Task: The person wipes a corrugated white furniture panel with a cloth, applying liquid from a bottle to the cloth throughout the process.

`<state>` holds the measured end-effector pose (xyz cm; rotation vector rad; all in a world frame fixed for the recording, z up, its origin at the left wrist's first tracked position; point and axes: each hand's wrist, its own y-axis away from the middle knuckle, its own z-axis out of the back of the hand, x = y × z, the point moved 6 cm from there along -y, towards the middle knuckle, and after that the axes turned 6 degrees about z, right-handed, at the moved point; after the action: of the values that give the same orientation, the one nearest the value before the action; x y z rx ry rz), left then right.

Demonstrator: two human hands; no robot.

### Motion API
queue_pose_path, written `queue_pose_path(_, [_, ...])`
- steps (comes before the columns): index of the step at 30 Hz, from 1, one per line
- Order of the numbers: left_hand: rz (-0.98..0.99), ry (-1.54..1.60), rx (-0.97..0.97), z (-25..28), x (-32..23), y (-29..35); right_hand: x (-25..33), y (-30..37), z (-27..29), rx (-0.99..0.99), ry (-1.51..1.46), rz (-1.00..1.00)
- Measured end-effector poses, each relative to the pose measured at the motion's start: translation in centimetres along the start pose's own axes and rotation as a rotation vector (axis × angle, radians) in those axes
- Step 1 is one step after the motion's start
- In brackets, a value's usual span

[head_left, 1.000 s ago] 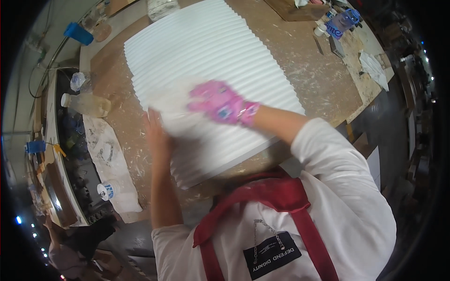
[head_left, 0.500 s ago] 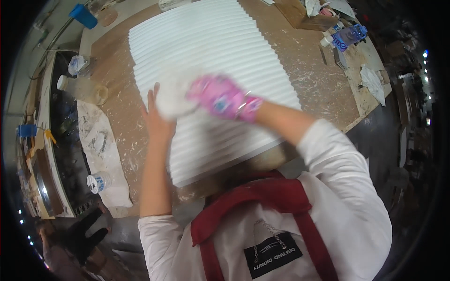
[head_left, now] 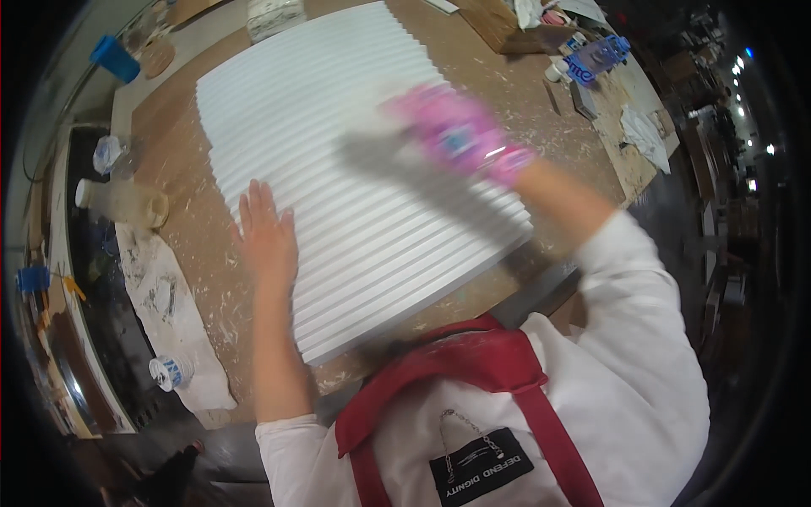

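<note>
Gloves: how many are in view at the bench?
1: a pink patterned glove, on the right hand, over the white ribbed panel. The left hand, at the panel's left edge, is bare. Others may be hidden in the upper-right clutter.

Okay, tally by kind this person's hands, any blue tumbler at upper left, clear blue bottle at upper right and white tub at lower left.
Hands: 2 (bare left hand, pink-gloved right hand)
Blue tumbler: 1
Clear blue bottle: 1
White tub: 1
Total: 5

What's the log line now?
left hand: spread at left edge of white ribbed panel | right hand: pink-gloved, blurred, over panel | right grip: unclear
</note>
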<state>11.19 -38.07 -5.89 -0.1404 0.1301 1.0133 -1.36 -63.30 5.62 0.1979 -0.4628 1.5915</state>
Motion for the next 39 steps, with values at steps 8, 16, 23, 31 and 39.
queue_pose_path(8, [-0.050, -0.016, -0.013, -0.1, -0.3, 0.1, -7.4, 5.1, -4.7, 0.079, -0.024, -0.158])
queue_pose_path(16, [-0.027, -0.033, -0.021, 0.1, -0.2, 0.2, -5.5, 0.7, 2.7, 0.090, 0.026, -0.301])
queue_pose_path(23, [-0.096, 0.036, -0.072, 0.8, -0.3, 0.1, 4.3, -2.3, -10.6, 0.135, 0.143, 0.235])
queue_pose_path(31, [-0.051, 0.006, -0.079, -0.3, -0.6, -0.1, -17.6, 9.0, 6.1, 0.310, 0.528, -0.480])
queue_pose_path(39, [-0.033, 0.003, 0.003, 0.7, -0.9, 0.1, 1.6, 2.7, -8.8, 0.208, -0.353, -0.079])
